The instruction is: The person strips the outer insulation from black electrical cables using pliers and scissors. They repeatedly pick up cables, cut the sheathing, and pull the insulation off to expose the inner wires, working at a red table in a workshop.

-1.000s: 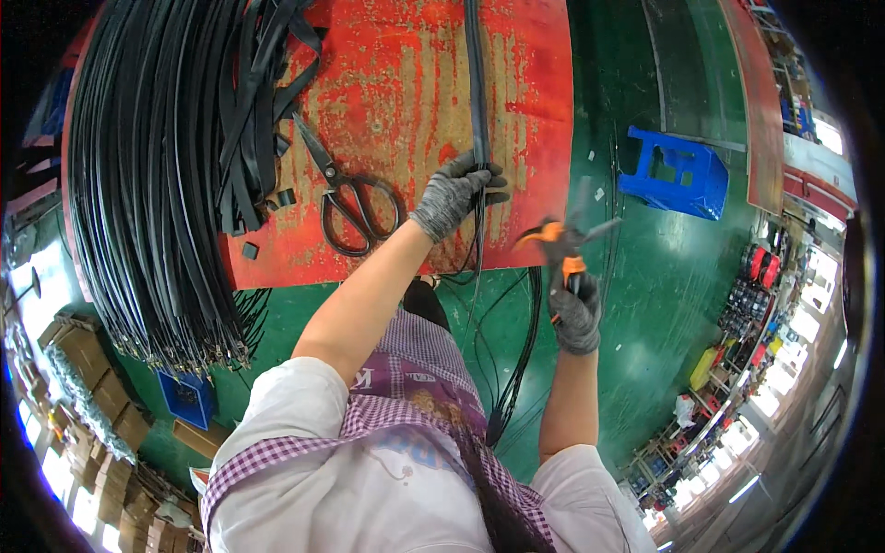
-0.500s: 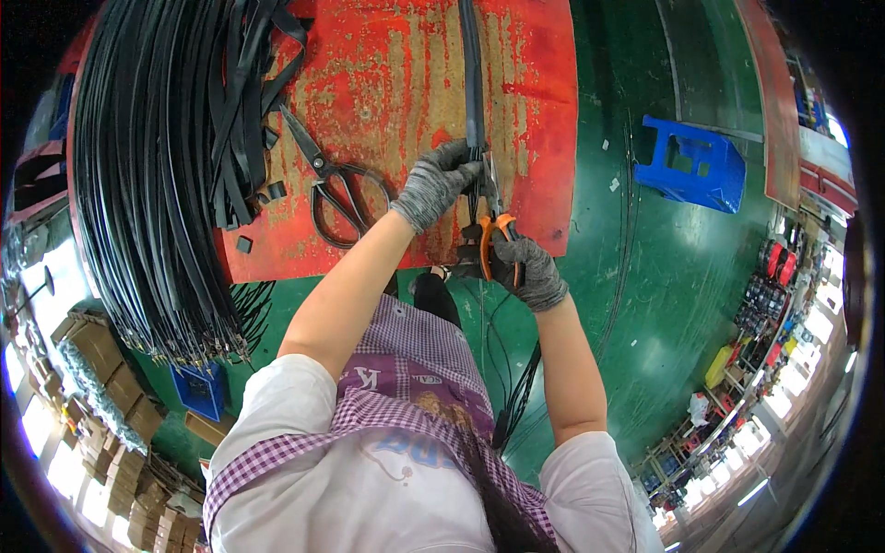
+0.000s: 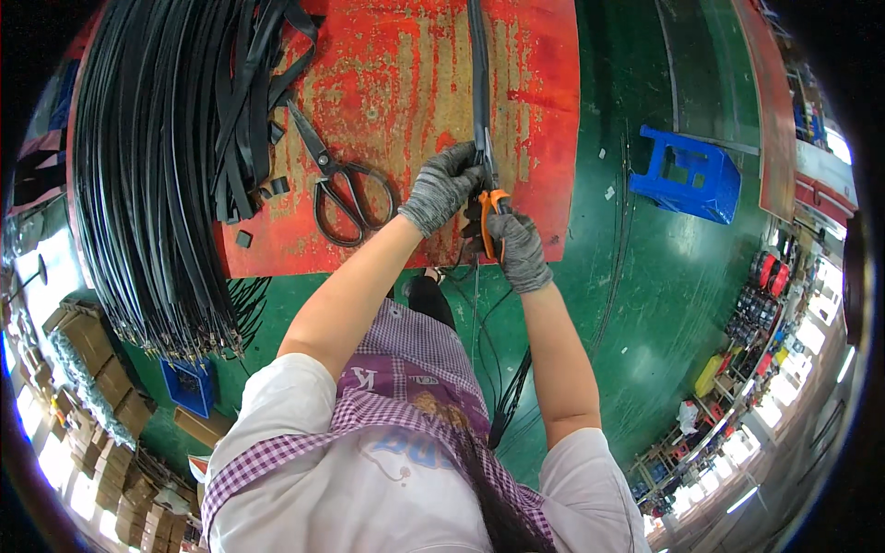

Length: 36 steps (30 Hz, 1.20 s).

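My left hand [image 3: 444, 189], in a grey knit glove, is closed around the lower end of a long black sleeved cable bundle [image 3: 479, 78]. The bundle runs up the red, worn tabletop [image 3: 396, 101] toward the far edge. In my right hand [image 3: 522, 252], also gloved, is a pair of pliers [image 3: 489, 205] with orange and black handles. Their metal jaws point away from me and lie against the bundle, just beside my left fingertips. Whether the jaws grip it is too small to tell. Black scissors [image 3: 339, 189] rest on the table left of my left hand.
A thick mass of black cables [image 3: 157, 184] hangs over the table's left side, with flat black strips [image 3: 247, 120] and small cut pieces [image 3: 274, 188] beside it. A blue plastic stool [image 3: 687, 175] lies on the green floor at right. Thin cables hang below the table's near edge.
My right hand and the pliers have moved up and slightly left, bringing the jaws farther along the bundle. My left hand stays closed on the bundle, shifted only slightly.
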### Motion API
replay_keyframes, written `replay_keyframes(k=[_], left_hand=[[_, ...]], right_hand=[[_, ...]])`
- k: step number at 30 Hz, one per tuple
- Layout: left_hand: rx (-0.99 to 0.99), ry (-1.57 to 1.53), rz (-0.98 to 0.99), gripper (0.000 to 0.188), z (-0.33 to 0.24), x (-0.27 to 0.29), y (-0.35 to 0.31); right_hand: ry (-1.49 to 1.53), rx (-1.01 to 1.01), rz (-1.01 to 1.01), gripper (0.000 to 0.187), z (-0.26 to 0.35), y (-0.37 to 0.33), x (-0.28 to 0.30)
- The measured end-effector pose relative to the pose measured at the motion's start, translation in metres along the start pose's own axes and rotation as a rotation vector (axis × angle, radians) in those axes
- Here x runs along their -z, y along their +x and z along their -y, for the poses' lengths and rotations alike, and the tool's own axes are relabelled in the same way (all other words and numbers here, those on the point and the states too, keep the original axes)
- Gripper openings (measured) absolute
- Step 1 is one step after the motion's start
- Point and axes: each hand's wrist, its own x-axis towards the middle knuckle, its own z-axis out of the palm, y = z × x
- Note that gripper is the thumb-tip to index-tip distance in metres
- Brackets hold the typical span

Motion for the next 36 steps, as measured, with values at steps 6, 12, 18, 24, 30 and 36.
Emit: replay_keyframes(k=[6, 12, 18, 24, 30, 36], left_hand=[[0.043, -0.104, -0.04, 0.029, -0.012, -0.009, -0.014], [0.067, 0.215, 0.064, 0.028, 0.021, -0.006, -0.078], [0.352, 0.808, 0.308, 0.06, 0.113, 0.001, -0.144], [0.197, 0.748, 0.076, 0.037, 0.096, -0.006, -0.155], [0.135, 0.913, -0.099, 0.038, 0.106, 0.008, -0.162], [0.106, 0.903, -0.103, 0.055, 0.171, -0.001, -0.181]], right_hand=[[-0.142, 0.132, -0.156, 0.02, 0.02, -0.022, -0.038], [-0.186, -0.259, -0.061, 0.025, 0.005, -0.073, -0.022], [-0.18, -0.231, -0.291, 0.032, -0.099, -0.084, 0.0], [-0.199, -0.167, -0.377, 0.028, -0.112, -0.054, 0.005], [-0.118, -0.16, -0.479, 0.015, -0.11, -0.053, -0.006], [-0.447, -0.029, -0.524, 0.01, -0.131, -0.05, -0.001]])
